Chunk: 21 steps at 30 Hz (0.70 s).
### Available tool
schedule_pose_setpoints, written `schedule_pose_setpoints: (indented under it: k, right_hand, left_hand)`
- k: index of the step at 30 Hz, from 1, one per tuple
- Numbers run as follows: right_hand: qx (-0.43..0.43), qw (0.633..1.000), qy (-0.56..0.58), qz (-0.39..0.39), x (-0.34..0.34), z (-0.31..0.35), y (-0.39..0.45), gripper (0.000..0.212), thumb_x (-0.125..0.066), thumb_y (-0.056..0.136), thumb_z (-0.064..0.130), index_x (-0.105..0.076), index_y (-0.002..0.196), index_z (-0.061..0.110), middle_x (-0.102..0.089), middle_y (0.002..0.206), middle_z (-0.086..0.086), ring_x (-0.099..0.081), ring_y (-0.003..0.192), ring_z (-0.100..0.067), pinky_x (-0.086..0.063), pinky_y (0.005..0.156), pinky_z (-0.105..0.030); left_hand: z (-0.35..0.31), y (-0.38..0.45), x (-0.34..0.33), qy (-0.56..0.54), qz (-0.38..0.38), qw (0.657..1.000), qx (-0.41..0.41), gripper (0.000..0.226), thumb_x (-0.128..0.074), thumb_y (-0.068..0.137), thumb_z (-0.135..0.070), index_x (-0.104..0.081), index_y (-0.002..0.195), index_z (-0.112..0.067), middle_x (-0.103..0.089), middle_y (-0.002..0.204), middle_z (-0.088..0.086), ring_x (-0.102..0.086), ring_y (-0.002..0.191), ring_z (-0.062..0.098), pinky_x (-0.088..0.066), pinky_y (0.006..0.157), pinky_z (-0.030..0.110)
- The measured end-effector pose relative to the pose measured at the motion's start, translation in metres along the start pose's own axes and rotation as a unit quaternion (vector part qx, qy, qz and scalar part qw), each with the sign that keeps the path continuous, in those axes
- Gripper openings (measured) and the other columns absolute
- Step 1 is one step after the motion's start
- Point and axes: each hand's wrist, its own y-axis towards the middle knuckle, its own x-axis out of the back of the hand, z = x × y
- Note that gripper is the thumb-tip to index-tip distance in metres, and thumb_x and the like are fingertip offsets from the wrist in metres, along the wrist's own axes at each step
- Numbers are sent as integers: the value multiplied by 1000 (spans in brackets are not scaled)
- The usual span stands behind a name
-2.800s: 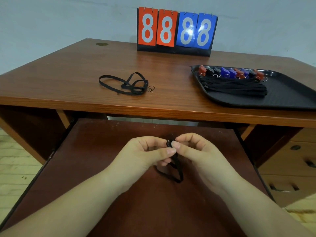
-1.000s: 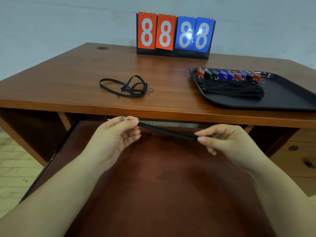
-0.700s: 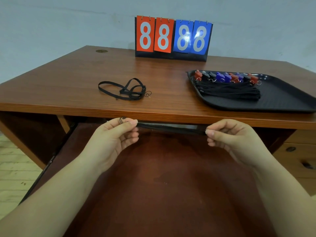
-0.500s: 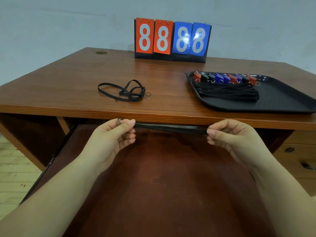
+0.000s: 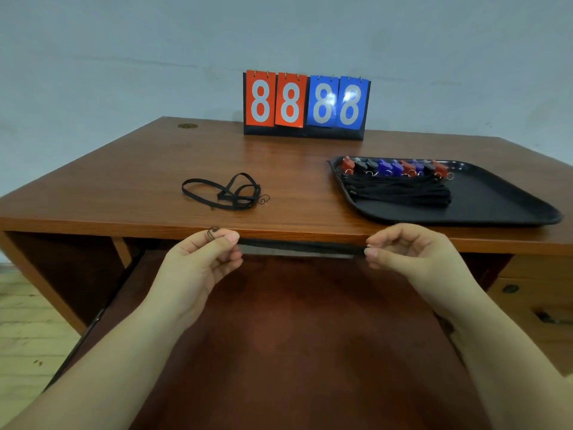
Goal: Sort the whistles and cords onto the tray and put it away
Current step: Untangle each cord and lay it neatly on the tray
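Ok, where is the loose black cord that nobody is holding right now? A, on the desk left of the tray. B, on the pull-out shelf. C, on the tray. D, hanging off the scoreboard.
A: the loose cord lies on the desk, left of the tray.

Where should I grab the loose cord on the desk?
Take the loose cord from above, at the raised loop near its tangled middle. Most of it lies flat on the desk, so flat strands are hard to pinch, while that loop seems to stand up a little and probably gives fingers room.
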Motion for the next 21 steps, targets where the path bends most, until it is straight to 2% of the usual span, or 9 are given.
schedule_pose_setpoints:
  k: [6,11,16,19,21]
  right_hand:
    - [6,999,-26,-24,25,28,2,12,-72,74,2,-67,80,11,-69,66,0,-67,65,-10,-56,66,-16]
    - [-6,998,-32,-54,55,39,8,10,-71,75,-1,-67,81,5,-70,72,-7,-66,61,-8,-53,60,-12]
    - [-17,995,-68,-66,94,41,18,10,-71,75,2,-71,81,10,-74,73,-5,-71,67,-11,-54,61,-12]
    - [-22,992,-98,-75,118,38,27,10,-72,76,2,-72,81,11,-75,73,-3,-71,69,-12,-54,63,-12]
    - [-22,988,-126,-84,132,34,34,9,-72,76,4,-72,81,12,-74,72,-3,-71,68,-9,-54,63,-11]
  left_hand:
    - [-23,-3,-25,-13,19,1000,21,16,-55,83,6,-65,82,-7,-65,56,-1,-65,56,8,-55,55,19]
    - [-38,3,-58,33,69,997,26,14,-56,84,4,-67,87,-5,-68,62,2,-67,60,10,-56,57,19]
    - [-39,17,-93,79,92,991,48,13,-60,83,2,-70,82,-6,-69,62,3,-66,59,9,-55,56,18]
    - [-34,29,-117,135,105,985,36,13,-64,82,-1,-72,80,-10,-70,63,1,-67,63,9,-56,61,18]
    - [-30,37,-130,213,103,972,0,12,-68,80,-7,-74,79,-17,-72,65,0,-67,67,7,-54,64,14]
